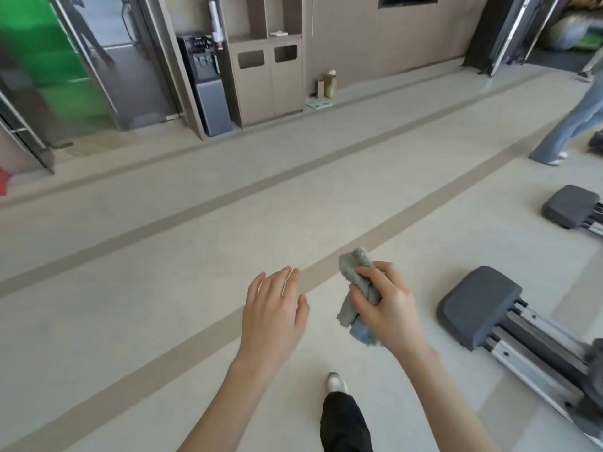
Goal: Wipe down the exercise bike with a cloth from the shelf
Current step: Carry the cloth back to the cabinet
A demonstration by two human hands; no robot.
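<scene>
Right hand [385,308] gripping one grey cloth [354,282], left hand [274,308] relaxed, fingers straight

Left hand [274,308], right hand [388,308] bare, forearms [437,393] bare too — loose black trouser leg [346,422], white shoe [336,383].

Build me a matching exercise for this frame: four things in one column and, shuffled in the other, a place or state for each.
Things:
1. left hand
2. cloth
3. water dispenser
4. nearer grey pad

Places and states:
A. standing beside the cabinet
B. open, holding nothing
C. bunched in the grip of the right hand
D. low down, to the right of both hands

Pairs: 1-B, 2-C, 3-A, 4-D
</scene>
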